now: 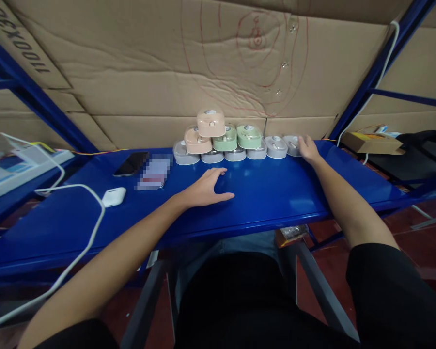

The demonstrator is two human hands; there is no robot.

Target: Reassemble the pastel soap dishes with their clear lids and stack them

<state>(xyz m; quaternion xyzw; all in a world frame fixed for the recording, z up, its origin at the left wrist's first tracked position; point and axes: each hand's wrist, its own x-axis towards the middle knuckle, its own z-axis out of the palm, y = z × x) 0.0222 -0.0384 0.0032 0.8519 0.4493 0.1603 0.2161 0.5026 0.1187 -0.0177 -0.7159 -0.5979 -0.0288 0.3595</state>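
My right hand [307,148] is at the right end of a row of small lidded plastic boxes, its fingers closed around the side of the last grey box [292,145]. Beside that stands another grey box [276,147]. Further left, several grey boxes form the bottom row. On them sit a peach box [198,141], a green box [225,139] and a second green box [249,137]. One more peach box [211,123] tops the stack. My left hand [205,188] hovers over the blue table in front of the stack, thumb and fingers apart, holding nothing.
On the blue table [276,194] to the left lie a dark phone [131,164], a blurred-out phone-like item [154,172] and a white earbud case [114,197]. A white cable [90,237] crosses the left side. A cardboard panel [138,63] stands behind.
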